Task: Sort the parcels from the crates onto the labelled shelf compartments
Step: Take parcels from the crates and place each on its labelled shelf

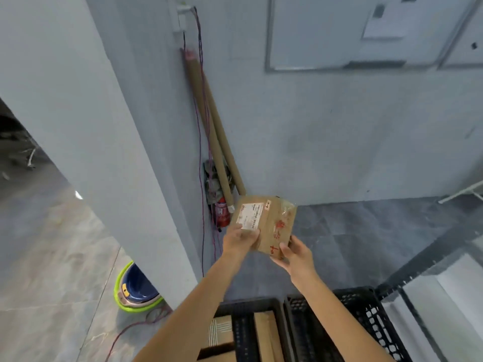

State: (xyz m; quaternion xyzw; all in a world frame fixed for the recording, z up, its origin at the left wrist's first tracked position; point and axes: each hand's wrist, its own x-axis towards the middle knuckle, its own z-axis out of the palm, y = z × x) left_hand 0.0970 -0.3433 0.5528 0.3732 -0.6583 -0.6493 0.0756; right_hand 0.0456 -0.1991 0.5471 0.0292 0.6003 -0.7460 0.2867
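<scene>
I hold a small brown cardboard parcel up in front of me with both hands. It carries a white shipping label and red handwriting. My left hand grips its near left edge, thumb on the label. My right hand grips the near right corner from below. Two black plastic crates stand at the bottom of the view under my forearms, and the left one holds more brown parcels. No labelled shelf compartment is clearly visible.
A grey wall faces me, with two cardboard tubes, a red fire extinguisher and hanging cables in its corner. A pillar stands at left, with a green-rimmed blue basin at its foot. A white and black frame runs along the right.
</scene>
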